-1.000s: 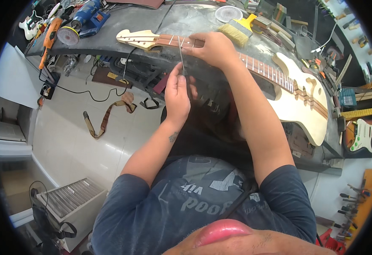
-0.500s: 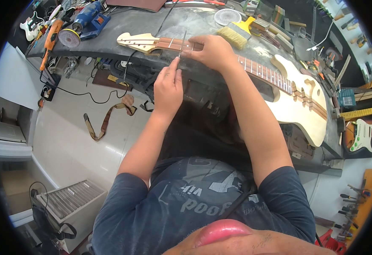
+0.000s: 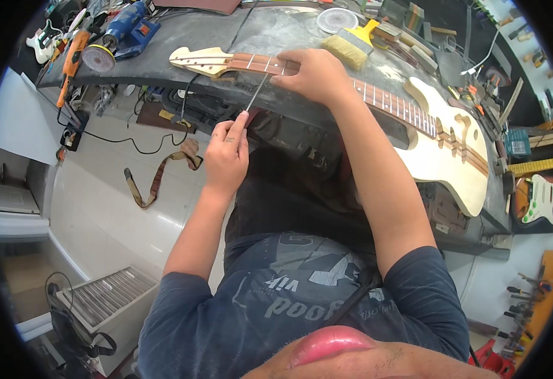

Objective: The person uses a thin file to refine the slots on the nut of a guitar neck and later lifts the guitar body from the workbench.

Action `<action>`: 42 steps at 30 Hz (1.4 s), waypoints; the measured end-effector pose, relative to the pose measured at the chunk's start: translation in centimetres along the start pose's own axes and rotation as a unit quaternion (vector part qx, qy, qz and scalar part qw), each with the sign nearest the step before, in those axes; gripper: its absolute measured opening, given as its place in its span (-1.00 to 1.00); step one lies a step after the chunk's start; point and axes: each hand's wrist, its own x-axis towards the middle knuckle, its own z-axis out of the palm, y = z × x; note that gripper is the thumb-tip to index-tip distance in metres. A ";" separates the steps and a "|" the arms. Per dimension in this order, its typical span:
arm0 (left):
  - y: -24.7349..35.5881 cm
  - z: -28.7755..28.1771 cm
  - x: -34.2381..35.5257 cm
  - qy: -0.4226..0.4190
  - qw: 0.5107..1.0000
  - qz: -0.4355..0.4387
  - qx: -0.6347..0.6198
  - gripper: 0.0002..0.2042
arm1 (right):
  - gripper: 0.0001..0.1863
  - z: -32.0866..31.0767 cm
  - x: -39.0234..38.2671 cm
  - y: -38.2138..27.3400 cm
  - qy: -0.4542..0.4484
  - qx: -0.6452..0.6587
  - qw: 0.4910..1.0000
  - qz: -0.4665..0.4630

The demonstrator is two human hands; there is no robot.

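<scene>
An unfinished electric guitar (image 3: 456,177) with a pale wood body lies across the bench, its headstock (image 3: 197,59) toward the left. My right hand (image 3: 317,77) is closed round the neck, hiding part of the brown fretboard (image 3: 387,101). In my left hand (image 3: 227,156), closed below the bench's front edge, is a thin metal file (image 3: 257,93). It slants up from my fingers to the near edge of the fretboard, just left of my right hand. The handle end of the file is hidden in my grip.
Behind the neck, a wide yellow-handled brush (image 3: 351,49) lies by a clear round lid (image 3: 337,21). A blue power tool (image 3: 125,26) and an orange one (image 3: 74,60) sit at the bench's left end. Wood blocks and tools crowd the right. A strap (image 3: 158,175) lies on the floor.
My left hand has drawn back toward me and to the left, bringing the file down off the fretboard's top to its near edge. My right hand stays on the neck.
</scene>
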 end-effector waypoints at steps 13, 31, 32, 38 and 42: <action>-0.8 0.1 1.8 -0.003 1.000 0.011 -0.010 -0.61 | -0.36 0.1 -0.2 -0.6 0.000 -0.002 1.000 0.004; 0.3 2.4 4.3 0.024 0.992 -0.024 -0.121 -0.64 | -0.45 0.7 -0.1 -0.4 0.043 -0.046 0.998 -0.023; 0.6 2.9 5.0 0.015 0.981 -0.041 -0.190 -0.65 | -0.46 0.8 0.0 0.0 0.067 -0.051 0.996 -0.033; 2.0 2.6 3.6 0.005 0.729 -0.312 -0.610 -0.62 | -0.37 0.7 -0.2 -1.0 0.002 -0.039 0.999 0.003; 0.9 1.5 2.4 0.031 0.941 -0.137 -0.307 -0.64 | -0.47 1.1 -0.2 -0.6 0.037 -0.042 0.998 -0.017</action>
